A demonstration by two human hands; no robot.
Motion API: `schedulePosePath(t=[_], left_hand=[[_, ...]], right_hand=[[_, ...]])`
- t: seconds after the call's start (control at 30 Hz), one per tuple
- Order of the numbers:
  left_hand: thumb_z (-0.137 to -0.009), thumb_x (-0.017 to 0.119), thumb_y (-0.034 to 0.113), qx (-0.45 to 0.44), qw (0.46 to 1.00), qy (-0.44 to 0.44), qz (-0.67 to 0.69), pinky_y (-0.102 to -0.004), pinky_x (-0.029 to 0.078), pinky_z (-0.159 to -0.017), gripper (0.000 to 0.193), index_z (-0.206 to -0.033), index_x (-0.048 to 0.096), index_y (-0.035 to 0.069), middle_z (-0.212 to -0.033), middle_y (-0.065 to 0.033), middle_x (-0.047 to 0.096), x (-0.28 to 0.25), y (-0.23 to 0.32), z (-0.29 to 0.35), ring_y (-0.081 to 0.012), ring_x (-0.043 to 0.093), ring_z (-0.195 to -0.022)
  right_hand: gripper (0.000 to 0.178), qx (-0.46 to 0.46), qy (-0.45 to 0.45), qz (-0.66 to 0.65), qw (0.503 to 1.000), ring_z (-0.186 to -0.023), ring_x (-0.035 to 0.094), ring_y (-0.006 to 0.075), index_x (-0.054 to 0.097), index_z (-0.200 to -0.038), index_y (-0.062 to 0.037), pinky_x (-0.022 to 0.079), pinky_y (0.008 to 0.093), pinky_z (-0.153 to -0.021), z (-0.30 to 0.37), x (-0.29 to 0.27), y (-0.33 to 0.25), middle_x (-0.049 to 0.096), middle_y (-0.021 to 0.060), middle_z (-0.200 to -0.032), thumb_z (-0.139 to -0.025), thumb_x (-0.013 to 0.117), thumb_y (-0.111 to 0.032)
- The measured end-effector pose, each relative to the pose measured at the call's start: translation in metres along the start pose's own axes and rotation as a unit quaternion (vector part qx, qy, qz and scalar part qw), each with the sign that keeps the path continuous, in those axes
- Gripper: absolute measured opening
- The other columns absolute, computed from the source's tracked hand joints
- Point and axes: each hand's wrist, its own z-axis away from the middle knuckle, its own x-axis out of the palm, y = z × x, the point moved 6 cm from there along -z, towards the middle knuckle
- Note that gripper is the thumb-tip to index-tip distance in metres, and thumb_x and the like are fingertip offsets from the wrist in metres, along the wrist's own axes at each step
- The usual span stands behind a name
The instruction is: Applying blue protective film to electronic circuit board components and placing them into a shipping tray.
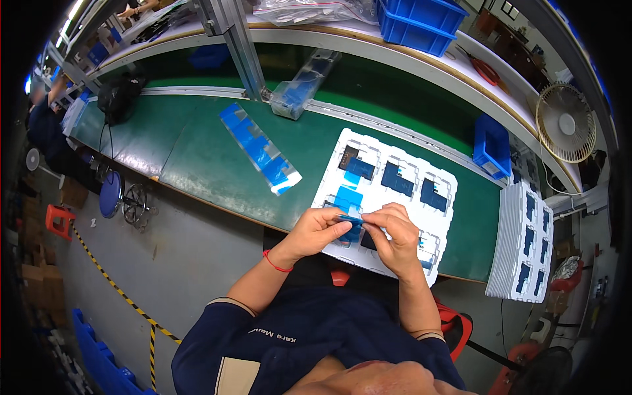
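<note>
Over the near part of a white moulded tray (388, 146), my left hand (313, 232) and my right hand (396, 238) meet, both with closed fingertips. Between them they pinch a small, thin blue piece (349, 219); its exact kind is too small to make out. Dark flat parts (397, 179) lie in the tray's compartments. Blue film (345, 199) covers some of the tray just beyond my left hand. My hands hide part of the near row. Left of the tray, a long strip of blue film pieces on clear backing (260, 148) lies on the green bench (197, 141).
A stack of white trays with dark parts (520, 243) stands at the right. Behind it are a blue bin (492, 146) and a fan (565, 122). A clear-wrapped blue roll or bundle (299, 89) rests by the metal post. A person (49, 138) sits far left.
</note>
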Motion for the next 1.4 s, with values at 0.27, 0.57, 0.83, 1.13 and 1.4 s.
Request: schedulePosePath(t=[0.27,0.57,0.83,1.13,1.4], left_hand=[[-0.073,0.077,0.017,0.226,0.842,0.219,-0.437,-0.0275,0.043,-0.048,0.024,-0.081,0.069,-0.003,-0.064,-0.0125,0.062,-0.027,0.045,0.014,-0.0174,0.057,-0.052],[-0.072,0.076,0.009,0.215,0.889,0.174,-0.364,-0.0288,0.041,-0.049,0.015,-0.080,0.068,-0.002,-0.066,-0.0109,0.061,-0.015,0.044,0.010,-0.0170,0.056,-0.056],[-0.076,0.072,0.005,0.153,0.907,0.233,-0.314,-0.0250,0.042,-0.053,0.007,-0.076,0.070,-0.001,-0.065,-0.0072,0.063,-0.044,0.035,0.010,-0.0121,0.059,-0.063],[-0.088,0.054,-0.006,0.112,0.934,0.330,-0.079,-0.0221,0.051,-0.056,0.030,-0.118,0.055,-0.004,-0.099,-0.0102,0.060,-0.106,0.007,0.010,-0.0125,0.061,-0.075],[-0.088,0.053,-0.005,0.092,0.940,0.314,-0.095,-0.0197,0.049,-0.055,0.029,-0.117,0.056,-0.002,-0.101,-0.0083,0.060,-0.106,0.001,0.012,-0.0097,0.060,-0.075]], right_hand=[[0.021,0.174,0.177,-0.491,0.835,-0.091,0.064,0.0280,0.048,-0.106,-0.0040,0.050,0.0396,-0.086,0.015,-0.032,0.039,0.061,0.0184,-0.109,-0.088,0.049,0.007],[0.050,0.248,-0.138,-0.240,0.928,-0.077,0.056,0.0077,0.046,-0.126,-0.0022,0.046,0.0209,-0.069,-0.011,0.025,0.014,0.058,0.0040,-0.086,-0.080,0.061,0.008],[0.009,0.427,-0.062,-0.265,0.862,-0.052,0.057,0.0070,0.059,-0.082,0.0017,0.046,0.0186,-0.047,-0.009,0.032,0.059,0.061,0.0044,-0.067,-0.082,0.067,-0.003],[0.008,0.491,0.010,-0.155,0.857,-0.042,0.046,0.0076,0.059,-0.077,0.0012,0.037,0.0219,-0.037,-0.040,0.025,0.141,0.055,0.0036,-0.056,-0.082,0.065,-0.002],[0.010,0.515,0.030,-0.141,0.845,-0.035,0.038,0.0061,0.059,-0.074,0.0011,0.027,0.0210,-0.032,-0.036,0.033,0.155,0.054,0.0042,-0.053,-0.080,0.067,-0.001]])
